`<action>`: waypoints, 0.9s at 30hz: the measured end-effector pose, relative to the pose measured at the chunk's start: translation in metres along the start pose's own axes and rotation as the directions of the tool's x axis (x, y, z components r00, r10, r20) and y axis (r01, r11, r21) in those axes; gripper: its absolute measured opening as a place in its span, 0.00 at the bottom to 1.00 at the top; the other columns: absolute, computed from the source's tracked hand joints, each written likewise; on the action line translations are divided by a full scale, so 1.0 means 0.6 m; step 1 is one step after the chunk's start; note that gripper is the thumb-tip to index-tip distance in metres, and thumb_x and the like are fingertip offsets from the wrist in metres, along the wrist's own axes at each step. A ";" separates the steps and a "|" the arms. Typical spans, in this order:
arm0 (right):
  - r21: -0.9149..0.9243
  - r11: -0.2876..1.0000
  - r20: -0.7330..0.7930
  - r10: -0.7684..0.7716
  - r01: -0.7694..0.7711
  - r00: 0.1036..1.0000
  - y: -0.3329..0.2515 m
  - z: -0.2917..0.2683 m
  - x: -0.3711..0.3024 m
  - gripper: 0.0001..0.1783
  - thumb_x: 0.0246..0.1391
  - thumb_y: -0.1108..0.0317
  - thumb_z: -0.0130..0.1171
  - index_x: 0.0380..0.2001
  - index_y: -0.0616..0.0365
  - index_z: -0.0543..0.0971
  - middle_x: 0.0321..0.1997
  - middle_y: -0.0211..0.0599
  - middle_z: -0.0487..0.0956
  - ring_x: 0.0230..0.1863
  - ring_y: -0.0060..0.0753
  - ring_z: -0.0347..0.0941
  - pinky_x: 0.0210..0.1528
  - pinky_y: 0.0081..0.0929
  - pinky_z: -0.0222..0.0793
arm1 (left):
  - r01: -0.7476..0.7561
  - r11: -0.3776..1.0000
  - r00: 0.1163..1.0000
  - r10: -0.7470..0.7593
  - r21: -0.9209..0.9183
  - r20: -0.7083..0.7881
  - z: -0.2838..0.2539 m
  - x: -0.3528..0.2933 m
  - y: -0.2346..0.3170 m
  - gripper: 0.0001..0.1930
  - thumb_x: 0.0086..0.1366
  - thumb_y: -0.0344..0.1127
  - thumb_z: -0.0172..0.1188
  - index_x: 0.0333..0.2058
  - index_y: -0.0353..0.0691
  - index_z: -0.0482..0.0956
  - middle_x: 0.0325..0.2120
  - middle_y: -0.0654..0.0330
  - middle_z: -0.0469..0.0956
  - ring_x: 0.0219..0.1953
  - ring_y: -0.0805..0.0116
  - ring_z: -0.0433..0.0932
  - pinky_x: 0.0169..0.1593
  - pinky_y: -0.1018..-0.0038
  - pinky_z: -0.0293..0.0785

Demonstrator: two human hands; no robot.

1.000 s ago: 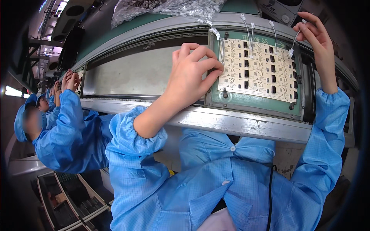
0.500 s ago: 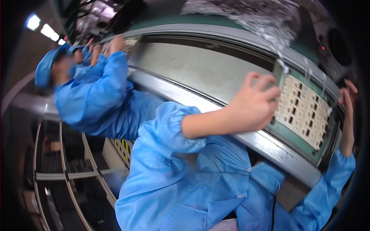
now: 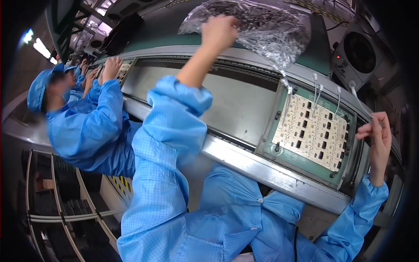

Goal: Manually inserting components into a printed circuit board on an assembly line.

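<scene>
Up at the clear plastic bag (image 3: 270, 35), my left hand (image 3: 219, 32) is bent over its left part with the fingers curled together; what the fingertips hold, if anything, is hidden. The bag is crumpled and full of small dark and silvery pieces. My right hand (image 3: 379, 135) is raised off the right end of the green fixture (image 3: 292, 159), its fingers loosely bent and apart, with nothing visible between them. In that fixture lies a cream circuit board panel (image 3: 312, 131) with rows of black parts. Thin leads with white ends (image 3: 338, 90) stand along its far edge.
A metal rail (image 3: 244, 159) runs along the near side of the line. Left of the fixture is a grey flat plate (image 3: 233, 109). A black fan unit (image 3: 358, 49) stands at the far right. Another person in blue (image 3: 96, 126) works close on my left. Shelving (image 3: 65, 201) stands lower left.
My left hand has gone from beside the board panel up and left to the plastic bag. My right hand stays raised at the fixture's right end. The whole view has shifted.
</scene>
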State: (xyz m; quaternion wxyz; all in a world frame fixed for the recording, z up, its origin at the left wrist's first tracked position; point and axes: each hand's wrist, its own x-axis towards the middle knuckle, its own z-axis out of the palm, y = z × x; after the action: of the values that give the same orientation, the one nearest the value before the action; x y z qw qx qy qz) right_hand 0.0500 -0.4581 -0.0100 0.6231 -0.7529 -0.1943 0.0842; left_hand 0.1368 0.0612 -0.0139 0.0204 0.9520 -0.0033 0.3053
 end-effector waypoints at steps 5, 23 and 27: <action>-0.102 0.991 -0.132 -0.099 0.085 0.986 0.004 0.020 -0.027 0.05 0.67 0.69 0.55 0.39 0.59 0.75 0.32 0.29 0.76 0.33 0.17 0.71 0.37 0.15 0.65 | 0.053 0.993 0.991 -0.039 -0.104 0.130 0.089 0.067 -0.092 0.16 0.59 0.39 0.58 0.46 0.58 0.85 0.44 0.60 0.83 0.48 0.53 0.80 0.50 0.48 0.74; -0.368 0.924 -0.173 -0.179 0.105 0.969 -0.002 0.104 -0.024 0.04 0.60 0.80 0.59 0.38 0.67 0.78 0.35 0.31 0.77 0.37 0.20 0.74 0.42 0.19 0.69 | 0.096 0.425 0.959 -0.282 -0.900 -0.031 0.033 0.150 -0.067 0.13 0.72 0.39 0.55 0.49 0.36 0.72 0.35 0.56 0.83 0.32 0.74 0.80 0.29 0.79 0.70; -0.377 0.923 -0.152 -0.148 0.081 0.977 -0.001 0.108 -0.027 0.05 0.60 0.80 0.60 0.39 0.68 0.79 0.37 0.33 0.80 0.41 0.23 0.77 0.46 0.20 0.71 | 0.371 0.223 0.895 -0.346 -0.901 0.283 0.062 0.141 0.007 0.16 0.70 0.41 0.59 0.50 0.38 0.77 0.35 0.60 0.82 0.32 0.74 0.78 0.34 0.77 0.73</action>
State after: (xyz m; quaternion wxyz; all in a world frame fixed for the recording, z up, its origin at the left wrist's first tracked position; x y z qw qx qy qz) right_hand 0.0114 -0.4056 -0.0252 0.4893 -0.8482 -0.1943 -0.0580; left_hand 0.2272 0.0561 0.0049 0.6376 0.7367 0.0387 0.2219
